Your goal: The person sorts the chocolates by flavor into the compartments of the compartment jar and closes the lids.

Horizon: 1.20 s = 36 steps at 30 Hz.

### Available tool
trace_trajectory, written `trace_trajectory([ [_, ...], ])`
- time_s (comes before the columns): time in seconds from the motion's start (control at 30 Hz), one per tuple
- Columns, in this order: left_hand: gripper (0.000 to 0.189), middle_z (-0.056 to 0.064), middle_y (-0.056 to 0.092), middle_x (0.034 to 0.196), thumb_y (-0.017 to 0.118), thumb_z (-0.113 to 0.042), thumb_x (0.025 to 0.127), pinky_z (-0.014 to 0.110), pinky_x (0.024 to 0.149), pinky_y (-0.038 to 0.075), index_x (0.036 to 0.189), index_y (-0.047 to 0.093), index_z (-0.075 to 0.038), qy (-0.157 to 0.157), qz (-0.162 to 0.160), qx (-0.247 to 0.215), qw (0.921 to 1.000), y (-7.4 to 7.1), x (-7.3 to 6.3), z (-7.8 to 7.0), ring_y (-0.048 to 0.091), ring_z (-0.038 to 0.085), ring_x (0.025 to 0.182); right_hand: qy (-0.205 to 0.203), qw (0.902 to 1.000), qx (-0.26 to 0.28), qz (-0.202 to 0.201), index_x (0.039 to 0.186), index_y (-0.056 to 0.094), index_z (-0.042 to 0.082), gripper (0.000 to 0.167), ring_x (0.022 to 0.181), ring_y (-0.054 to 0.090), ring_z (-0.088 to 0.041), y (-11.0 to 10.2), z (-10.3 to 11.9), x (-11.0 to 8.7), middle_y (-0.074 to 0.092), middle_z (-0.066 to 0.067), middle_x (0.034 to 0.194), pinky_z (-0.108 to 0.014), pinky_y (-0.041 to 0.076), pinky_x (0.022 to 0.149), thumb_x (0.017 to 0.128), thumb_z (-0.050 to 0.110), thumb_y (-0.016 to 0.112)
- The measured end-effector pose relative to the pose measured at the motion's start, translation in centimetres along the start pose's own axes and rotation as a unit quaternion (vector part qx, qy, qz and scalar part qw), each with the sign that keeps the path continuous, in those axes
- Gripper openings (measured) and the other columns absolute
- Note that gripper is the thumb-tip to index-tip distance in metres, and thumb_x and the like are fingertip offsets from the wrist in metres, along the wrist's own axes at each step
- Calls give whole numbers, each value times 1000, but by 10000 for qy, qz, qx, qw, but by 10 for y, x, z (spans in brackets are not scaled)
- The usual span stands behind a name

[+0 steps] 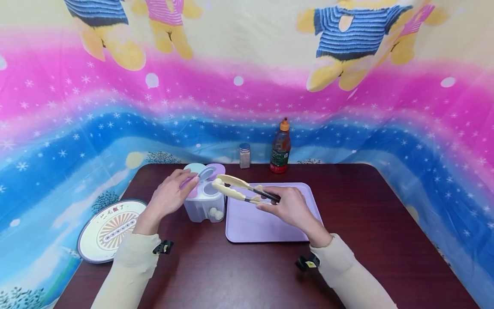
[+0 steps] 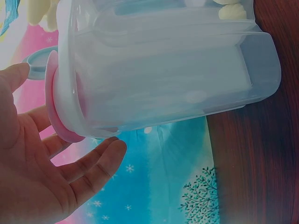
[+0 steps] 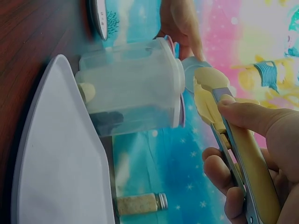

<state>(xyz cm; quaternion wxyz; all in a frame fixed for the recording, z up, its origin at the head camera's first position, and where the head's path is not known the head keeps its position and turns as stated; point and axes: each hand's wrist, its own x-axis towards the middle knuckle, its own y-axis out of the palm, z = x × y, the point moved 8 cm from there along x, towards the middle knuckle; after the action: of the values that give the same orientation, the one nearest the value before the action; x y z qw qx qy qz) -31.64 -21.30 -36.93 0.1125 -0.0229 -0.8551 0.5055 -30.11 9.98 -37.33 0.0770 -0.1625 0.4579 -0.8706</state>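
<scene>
In the head view my left hand point(image 1: 170, 193) lies over a clear compartment box point(image 1: 193, 210) with colored round lids. Its thumb touches the raised grey-blue lid point(image 1: 207, 173), and the other fingers stay extended beside the pink lid point(image 2: 57, 102). White round pieces point(image 1: 216, 213) lie at the bottom of the box. My right hand point(image 1: 289, 204) grips tongs point(image 1: 247, 189) with cream tips, thumb on one arm and fingers curled round the other. The tips are near the uncovered opening point(image 1: 210, 188), with a pale round piece point(image 1: 218, 182) showing between them.
A lilac tray point(image 1: 266, 227) lies right of the box, under the tongs and right hand. Behind it stand a blue-capped shaker jar point(image 1: 245, 156) and a red sauce bottle point(image 1: 280, 152). At the left table edge is a patterned plate point(image 1: 90, 240), partly behind the left forearm.
</scene>
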Motion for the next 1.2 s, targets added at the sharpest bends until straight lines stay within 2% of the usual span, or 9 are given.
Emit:
trace_trajectory([
  [0.1,65,14,43,155,34,-60,102,67,108,37,142,56,-14,-5,8,1,10000,0,0,0,42,41,141,19,10000,-16,24,127,71,25,56,71,54,-11,4,3,2,77,0,95,-28,39,59,77,45,84],
  [0.4,64,13,43,155,35,-60,103,66,108,38,141,57,-14,25,-25,-20,10000,-1,0,-1,42,41,141,100,9999,-60,126,127,71,26,54,69,52,-11,11,5,7,76,4,92,-29,38,59,77,44,84],
  [0.67,64,14,43,155,35,-60,102,67,108,37,141,56,-14,2,1,-21,10000,-1,1,-1,42,41,141,164,9998,0,149,126,71,26,55,65,50,-12,12,5,8,71,7,79,-30,37,57,76,44,85],
  [0.83,64,14,43,155,35,-60,102,67,107,38,142,56,-14,-4,4,-20,10000,0,1,0,42,42,140,178,9997,2,165,127,71,26,56,64,50,-13,12,4,8,69,8,76,-30,38,57,76,45,85],
  [0.97,64,14,43,155,35,-60,102,67,107,38,142,56,-14,-6,14,-26,10000,0,0,0,42,42,140,170,9997,-4,147,127,70,26,56,65,50,-13,9,0,7,69,7,78,-29,39,56,77,46,84],
  [1.2,64,14,43,155,35,-60,103,66,108,38,142,56,-14,23,8,-6,10000,0,0,0,43,42,140,190,9998,-111,9,129,70,26,58,66,50,-14,-2,-16,6,66,8,73,-29,39,56,77,50,82],
])
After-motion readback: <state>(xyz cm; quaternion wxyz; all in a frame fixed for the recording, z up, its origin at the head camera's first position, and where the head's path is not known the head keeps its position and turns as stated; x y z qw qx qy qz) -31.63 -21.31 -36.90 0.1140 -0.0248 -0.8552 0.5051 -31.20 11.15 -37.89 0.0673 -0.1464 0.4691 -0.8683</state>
